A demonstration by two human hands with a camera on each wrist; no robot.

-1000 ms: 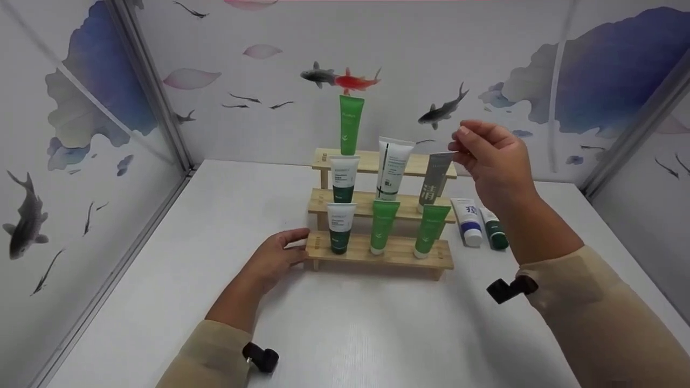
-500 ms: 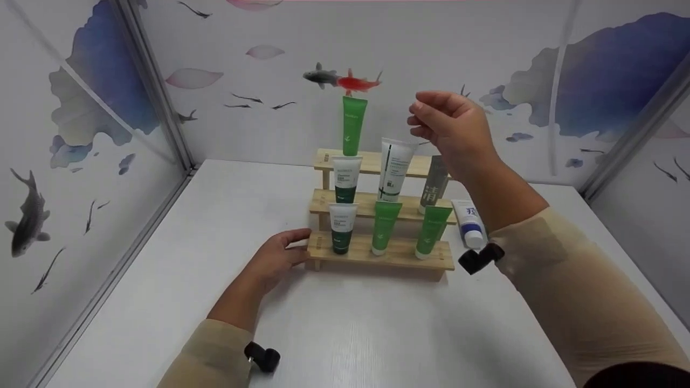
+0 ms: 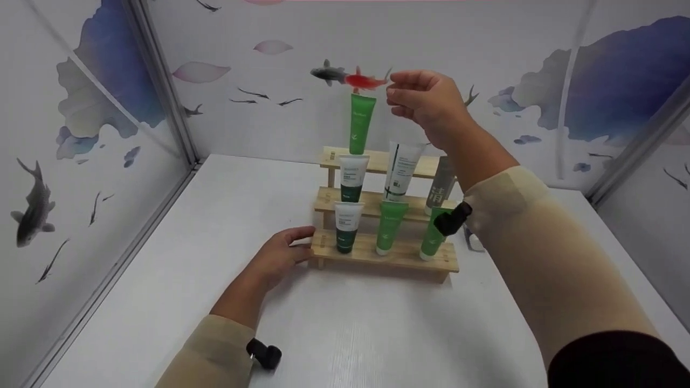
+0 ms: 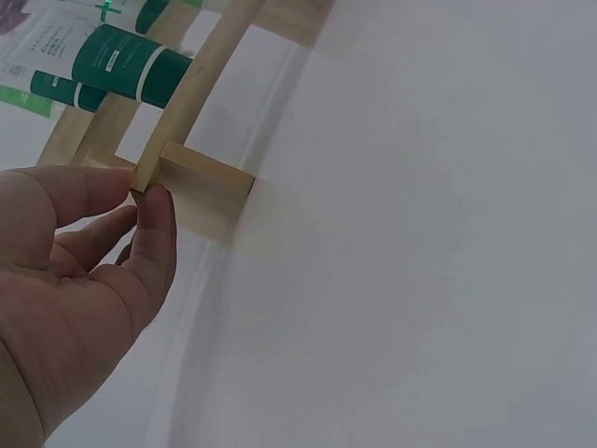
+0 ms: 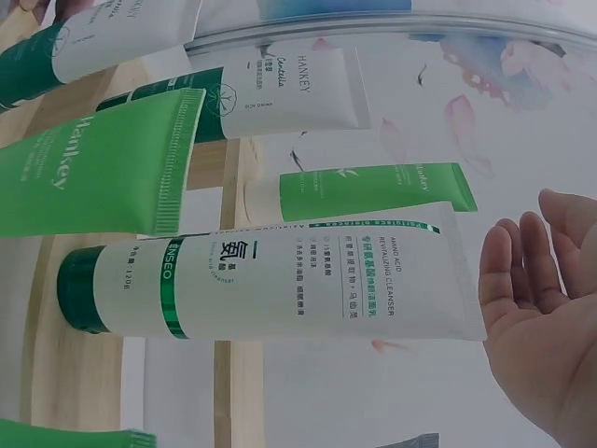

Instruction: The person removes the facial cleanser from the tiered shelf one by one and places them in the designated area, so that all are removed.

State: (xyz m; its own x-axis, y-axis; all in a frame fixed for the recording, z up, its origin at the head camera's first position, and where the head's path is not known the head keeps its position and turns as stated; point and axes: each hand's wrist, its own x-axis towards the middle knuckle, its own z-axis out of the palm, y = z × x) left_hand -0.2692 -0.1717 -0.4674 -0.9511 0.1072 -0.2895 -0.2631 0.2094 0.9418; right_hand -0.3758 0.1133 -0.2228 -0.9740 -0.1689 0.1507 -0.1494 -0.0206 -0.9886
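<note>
A three-tier wooden display rack (image 3: 385, 261) carries upright squeeze tubes. My left hand (image 3: 280, 254) pinches the left end of its lowest shelf, thumb and fingers at the board (image 4: 191, 98) in the left wrist view. My right hand (image 3: 428, 102) is raised, its loosely bent fingers holding nothing, just right of the green tube (image 3: 361, 124) on the top shelf. Below it on the middle shelf stands a white cleanser tube (image 5: 270, 280), large in the right wrist view. A grey tube (image 3: 439, 188) beside that one is partly hidden by my right forearm.
A white-and-dark-green tube (image 3: 351, 178) stands on the middle shelf. On the lowest shelf are another such tube (image 3: 347, 226) and two green tubes, one (image 3: 391, 229) in the middle. A tube (image 3: 474, 241) lies right of the rack, mostly behind my right sleeve. Printed panels enclose the table.
My right hand has moved left and up, from beside the grey tube to near the top green tube. Its sleeve now covers more of the tubes lying at right. My left hand stays put.
</note>
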